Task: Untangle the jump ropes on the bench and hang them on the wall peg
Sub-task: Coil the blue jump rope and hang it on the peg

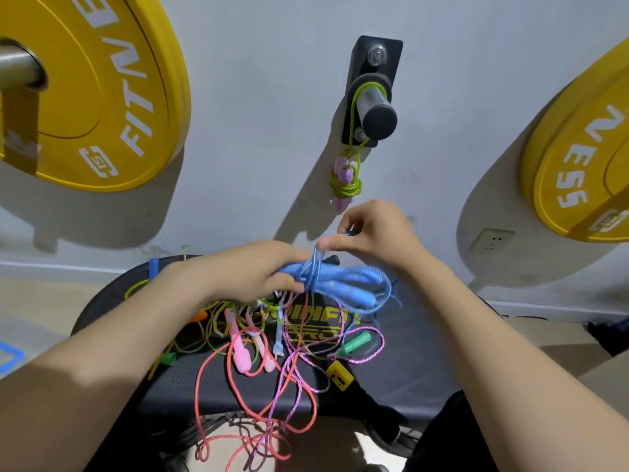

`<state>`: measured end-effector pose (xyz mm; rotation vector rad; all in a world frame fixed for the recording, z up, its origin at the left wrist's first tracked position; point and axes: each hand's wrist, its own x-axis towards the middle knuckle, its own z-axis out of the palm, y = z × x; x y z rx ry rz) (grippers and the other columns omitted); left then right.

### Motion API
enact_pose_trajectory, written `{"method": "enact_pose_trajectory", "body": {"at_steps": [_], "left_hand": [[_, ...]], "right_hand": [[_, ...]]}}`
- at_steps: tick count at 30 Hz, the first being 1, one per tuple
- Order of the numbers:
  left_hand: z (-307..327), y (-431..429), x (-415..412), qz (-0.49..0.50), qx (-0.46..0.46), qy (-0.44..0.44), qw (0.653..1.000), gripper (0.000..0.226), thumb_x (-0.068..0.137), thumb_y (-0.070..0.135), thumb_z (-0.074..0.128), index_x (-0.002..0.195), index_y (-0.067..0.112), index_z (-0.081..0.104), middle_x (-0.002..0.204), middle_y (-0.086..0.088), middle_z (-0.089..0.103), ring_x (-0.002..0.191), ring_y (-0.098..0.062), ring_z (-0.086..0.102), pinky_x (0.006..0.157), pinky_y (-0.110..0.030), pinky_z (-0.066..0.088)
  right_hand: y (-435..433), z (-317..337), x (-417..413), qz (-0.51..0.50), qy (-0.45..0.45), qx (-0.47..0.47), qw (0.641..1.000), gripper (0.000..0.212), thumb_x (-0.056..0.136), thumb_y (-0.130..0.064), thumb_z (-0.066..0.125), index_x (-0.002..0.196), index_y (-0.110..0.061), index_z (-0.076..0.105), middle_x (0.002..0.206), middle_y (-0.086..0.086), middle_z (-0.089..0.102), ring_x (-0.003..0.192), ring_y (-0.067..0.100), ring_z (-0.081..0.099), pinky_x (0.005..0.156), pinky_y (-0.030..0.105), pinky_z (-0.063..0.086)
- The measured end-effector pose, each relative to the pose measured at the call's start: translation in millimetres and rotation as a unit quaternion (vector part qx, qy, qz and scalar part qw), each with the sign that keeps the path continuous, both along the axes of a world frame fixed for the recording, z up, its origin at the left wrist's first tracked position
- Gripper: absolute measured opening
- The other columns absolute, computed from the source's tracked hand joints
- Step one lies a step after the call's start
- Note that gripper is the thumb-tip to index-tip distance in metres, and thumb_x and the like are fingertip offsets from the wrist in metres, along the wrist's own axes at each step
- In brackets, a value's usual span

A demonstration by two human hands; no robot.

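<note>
My left hand grips a bundled blue jump rope by its handles, held above the black bench. My right hand pinches a loop of the blue cord wound round the bundle's middle. Below lies a tangle of ropes: a coral rope, a purple-pink braided rope, pink handles, a green handle, yellow-green cords. On the wall peg hangs a coiled lime-green rope with lilac handles.
Yellow weight plates are mounted on the wall at the left and right. A wall socket sits low on the right. A yellow block lies on the bench. Coral rope loops hang off the bench's front edge.
</note>
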<state>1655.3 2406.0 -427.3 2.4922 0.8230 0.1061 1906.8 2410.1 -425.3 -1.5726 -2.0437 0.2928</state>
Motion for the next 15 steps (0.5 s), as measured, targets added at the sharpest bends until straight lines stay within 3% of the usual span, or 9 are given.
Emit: {"method": "enact_pose_trajectory", "body": {"at_steps": [3, 5, 8, 9, 12, 15], "left_hand": [[7, 6, -1, 0.081, 0.009, -0.163, 0.983, 0.018, 0.104, 0.021, 0.067, 0.121, 0.018, 0.067, 0.095, -0.002, 0.07, 0.084, -0.015, 0.062, 0.078, -0.037, 0.048], [4, 14, -2, 0.15, 0.052, -0.207, 0.965, 0.012, 0.104, 0.025, 0.065, 0.116, 0.026, 0.066, 0.088, 0.0, 0.068, 0.08, -0.018, 0.062, 0.072, -0.034, 0.046], [-7, 23, -2, 0.259, 0.133, -0.146, 0.945, 0.007, 0.103, 0.03, 0.064, 0.106, 0.025, 0.06, 0.086, 0.002, 0.063, 0.089, -0.032, 0.062, 0.069, -0.037, 0.034], [-12, 25, -2, 0.29, 0.143, -0.119, 0.939, 0.012, 0.103, 0.03, 0.063, 0.111, 0.022, 0.059, 0.093, -0.003, 0.065, 0.096, -0.038, 0.062, 0.072, -0.038, 0.037], [-16, 20, 0, 0.316, 0.164, -0.038, 0.934, 0.038, 0.103, 0.033, 0.061, 0.14, 0.034, 0.051, 0.116, -0.011, 0.071, 0.106, -0.044, 0.064, 0.081, -0.045, 0.05], [-15, 9, 8, 0.286, 0.213, 0.042, 0.933, 0.045, 0.098, 0.029, 0.062, 0.137, 0.047, 0.049, 0.117, -0.003, 0.072, 0.106, -0.04, 0.066, 0.079, -0.042, 0.05]], "right_hand": [[3, -4, 12, 0.101, 0.143, -0.041, 0.984, 0.027, 0.091, -0.025, 0.076, 0.079, -0.001, 0.072, 0.061, -0.014, 0.058, 0.058, -0.001, 0.048, 0.062, 0.026, 0.043], [-2, -3, 7, 0.114, 0.177, -0.092, 0.973, 0.019, 0.103, -0.016, 0.064, 0.092, -0.003, 0.073, 0.057, -0.015, 0.053, 0.052, -0.001, 0.046, 0.054, 0.017, 0.04], [-7, -5, -7, 0.121, 0.142, -0.257, 0.948, 0.029, 0.112, -0.029, 0.051, 0.111, -0.016, 0.078, 0.062, 0.008, 0.036, 0.051, 0.014, 0.031, 0.047, 0.026, 0.028], [-10, -3, -10, 0.132, 0.118, -0.281, 0.943, 0.03, 0.112, -0.032, 0.051, 0.111, -0.02, 0.078, 0.062, 0.007, 0.035, 0.051, 0.016, 0.029, 0.047, 0.026, 0.028], [-18, 6, -13, 0.174, 0.119, -0.296, 0.932, 0.029, 0.108, -0.037, 0.059, 0.11, -0.016, 0.079, 0.056, -0.006, 0.034, 0.05, 0.015, 0.028, 0.045, 0.026, 0.025], [-24, 13, -7, 0.202, 0.126, -0.267, 0.934, 0.035, 0.103, -0.033, 0.068, 0.1, 0.0, 0.077, 0.056, -0.005, 0.035, 0.052, 0.014, 0.027, 0.048, 0.025, 0.023]]}}
